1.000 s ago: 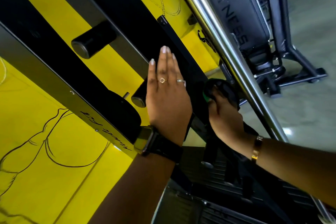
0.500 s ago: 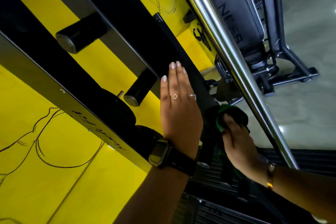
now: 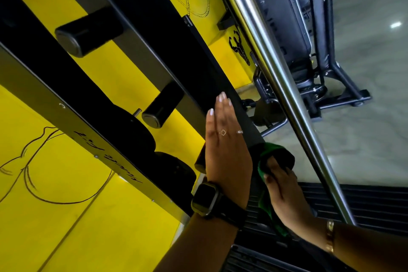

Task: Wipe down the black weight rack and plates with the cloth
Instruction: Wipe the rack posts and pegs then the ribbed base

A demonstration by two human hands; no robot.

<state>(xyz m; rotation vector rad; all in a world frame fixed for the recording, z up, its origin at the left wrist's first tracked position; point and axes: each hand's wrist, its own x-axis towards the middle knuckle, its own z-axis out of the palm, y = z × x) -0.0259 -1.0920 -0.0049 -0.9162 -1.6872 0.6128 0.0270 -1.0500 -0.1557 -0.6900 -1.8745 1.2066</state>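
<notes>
**Wiping the Rack Upright: Hand and Cloth Position**

The black steel rack upright (image 3: 167,35) is running diagonally through the view, from the top centre down toward the lower right. Both hands are flanking its lower stretch. The left hand (image 3: 225,148) is lying open against the upright, with its fingers straight, together and pointing up the beam. The right hand (image 3: 284,192) is sitting on the opposite side of the upright, curling its fingers round the bunched green cloth (image 3: 268,161) and pressing it onto the beam's edge.

The right hand is thus judged to be doing the wiping, and the left to be bracing only. Any stroke is going to need to follow the upright's long axis.

Left of the upright, two black cylindrical pegs (image 3: 161,108) are jutting out. What appear to be round black weight plates (image 3: 136,132) are sitting beyond them. Right of the upright, a polished chrome bar (image 3: 265,55) is running close alongside, narrowing the room for the cloth hand.
</notes>
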